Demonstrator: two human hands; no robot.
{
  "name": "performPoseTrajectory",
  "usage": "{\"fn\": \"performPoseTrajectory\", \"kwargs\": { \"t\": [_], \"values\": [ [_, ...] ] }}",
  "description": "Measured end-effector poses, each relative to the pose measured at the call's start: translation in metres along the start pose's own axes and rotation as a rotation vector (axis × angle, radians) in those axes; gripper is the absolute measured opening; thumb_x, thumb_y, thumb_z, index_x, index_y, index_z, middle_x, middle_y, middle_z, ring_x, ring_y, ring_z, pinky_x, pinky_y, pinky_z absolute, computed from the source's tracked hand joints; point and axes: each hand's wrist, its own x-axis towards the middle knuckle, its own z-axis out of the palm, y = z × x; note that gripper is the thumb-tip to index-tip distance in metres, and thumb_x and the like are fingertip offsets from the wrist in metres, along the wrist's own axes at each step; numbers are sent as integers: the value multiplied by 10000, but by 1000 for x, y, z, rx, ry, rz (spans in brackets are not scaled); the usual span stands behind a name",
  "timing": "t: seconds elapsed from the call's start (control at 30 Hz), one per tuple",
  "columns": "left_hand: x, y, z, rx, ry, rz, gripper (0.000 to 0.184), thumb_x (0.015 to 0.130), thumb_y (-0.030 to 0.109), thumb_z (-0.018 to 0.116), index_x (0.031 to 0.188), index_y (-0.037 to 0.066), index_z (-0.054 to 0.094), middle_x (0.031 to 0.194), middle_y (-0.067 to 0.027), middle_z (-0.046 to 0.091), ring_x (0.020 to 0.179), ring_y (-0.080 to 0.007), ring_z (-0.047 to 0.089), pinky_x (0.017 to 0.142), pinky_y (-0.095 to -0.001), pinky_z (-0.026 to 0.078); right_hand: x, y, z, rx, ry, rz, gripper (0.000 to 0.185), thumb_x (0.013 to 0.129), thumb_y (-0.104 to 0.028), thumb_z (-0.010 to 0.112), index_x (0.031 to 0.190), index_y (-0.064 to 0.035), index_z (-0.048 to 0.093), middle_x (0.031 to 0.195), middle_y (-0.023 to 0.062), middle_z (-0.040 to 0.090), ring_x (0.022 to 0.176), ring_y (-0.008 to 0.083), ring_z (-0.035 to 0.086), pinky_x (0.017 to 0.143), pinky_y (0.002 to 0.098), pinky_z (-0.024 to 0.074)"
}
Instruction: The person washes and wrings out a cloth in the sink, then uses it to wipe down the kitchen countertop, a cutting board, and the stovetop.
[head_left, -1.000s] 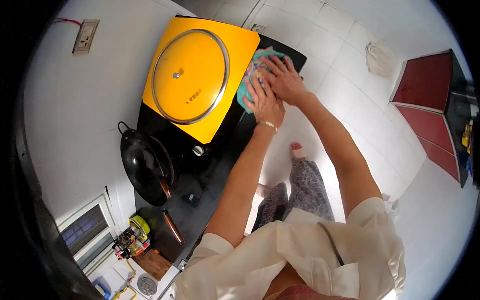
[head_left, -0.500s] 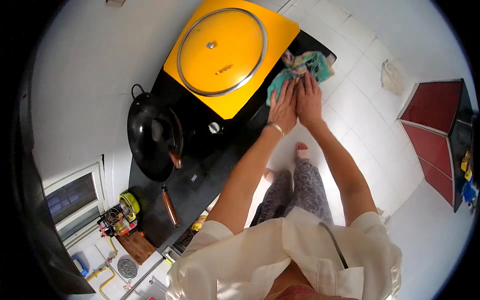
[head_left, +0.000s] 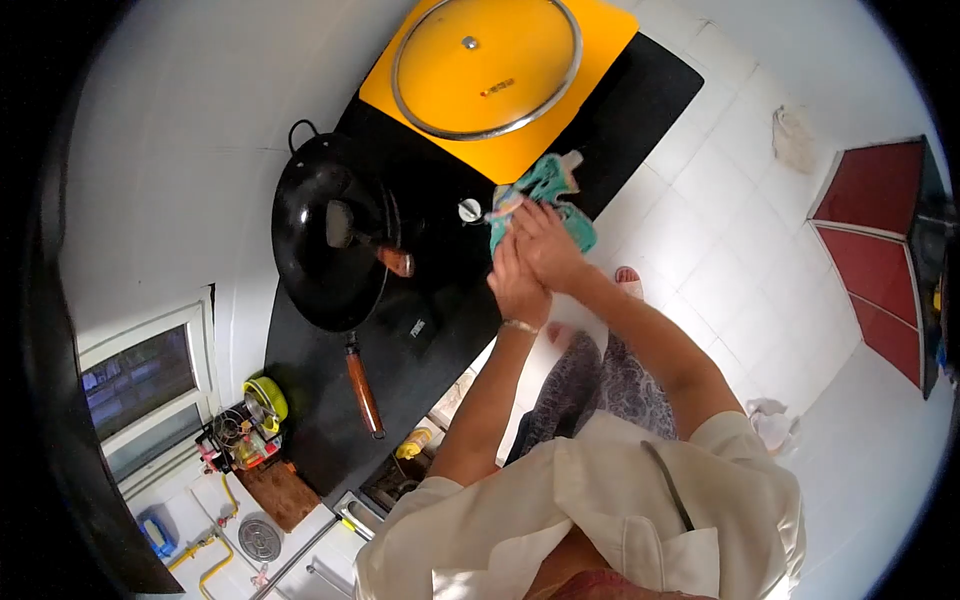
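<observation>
A teal, patterned cloth (head_left: 572,222) lies bunched on the black countertop (head_left: 645,90) near its front edge. My right hand (head_left: 548,248) is on it, fingers bent around its folds. My left hand (head_left: 518,282), with a bracelet at the wrist, is pressed close against the right one, its fingertips on the cloth's near side. A silver stove knob (head_left: 470,210) sits just left of the cloth. Above it, a glass lid (head_left: 487,85) with a metal rim rests on a yellow board (head_left: 608,35).
A black wok (head_left: 315,230) with a wooden handle stands to the left, a smaller wooden-handled lid or pan (head_left: 395,262) in it. Farther down are a green bowl (head_left: 268,400), a wooden board (head_left: 280,497) and a sink edge. Dark red cabinets (head_left: 870,240) stand at the right.
Both hands and the cloth have moved left and toward me along the counter, close to the knob. The fingers, flat before, are now more gathered, and the view has shifted.
</observation>
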Motion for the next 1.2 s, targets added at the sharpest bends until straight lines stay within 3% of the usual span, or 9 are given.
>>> {"fn": "performPoseTrajectory", "kwargs": {
  "t": [0.03,0.27,0.4,0.47,0.53,0.63,0.87,1.0,1.2],
  "values": [
    [-17,-15,1,40,95,49,704,856,166,671,1490,16,405,1571,-194,343,1431,-394,325,974,-522,352,-1,-16,7,35,-9,-12,438,861,-143,583,1240,71,624,1426,250,502,1423,420,370,1168,588,261],
    [-84,-68,-29,299,100,-212,707,864,220,672,1495,35,411,1550,-131,393,1283,-393,443,965,-548,353,7,-99,26,123,-61,-77,426,840,-158,610,1212,43,662,1371,194,573,1325,381,467,1060,542,370],
    [-49,-119,11,204,185,-103,619,880,307,663,1419,45,509,1455,-122,501,1214,-360,487,997,-489,369,46,-120,65,282,-180,300,431,780,-174,672,1123,87,665,1228,232,581,1096,386,527,919,517,467],
    [-19,-110,-1,319,127,-53,586,897,353,643,1386,45,545,1393,-136,566,1227,-353,502,1044,-474,363,72,-111,99,269,-15,327,349,792,-171,668,1032,82,679,1138,234,610,1020,418,551,883,518,490],
    [-5,-129,17,83,340,33,584,907,359,623,1391,43,540,1367,-152,587,1264,-349,501,1085,-491,341,107,-107,92,292,-114,515,315,789,-152,671,1018,63,685,1125,227,621,1034,418,555,893,522,469],
    [34,-138,4,-34,241,-8,574,911,326,615,1405,46,530,1386,-167,578,1318,-335,476,1104,-527,321,138,-96,56,380,-145,447,309,816,-153,635,1049,48,669,1102,228,667,1083,386,583,989,494,390],
    [129,-165,-13,-248,192,-6,584,916,294,631,1430,48,500,1391,-169,563,1308,-362,473,1112,-509,329,204,-51,97,236,-54,417,412,794,-79,664,1155,117,632,1157,309,612,1130,454,533,1041,485,399],
    [183,-163,-31,-158,147,54,591,916,297,634,1434,49,495,1397,-168,555,1311,-365,468,1111,-510,332,228,-29,85,337,-5,406,448,968,-208,537,1252,135,575,1251,360,587,1248,467,512,1080,493,395],
    [185,-149,-38,-6,154,60,600,917,303,638,1440,51,487,1406,-167,544,1315,-368,460,1109,-512,336,224,-39,73,158,-215,452,648,988,-217,552,1484,140,336,1593,329,243,1440,467,328,1160,485,360]
  ]
}}
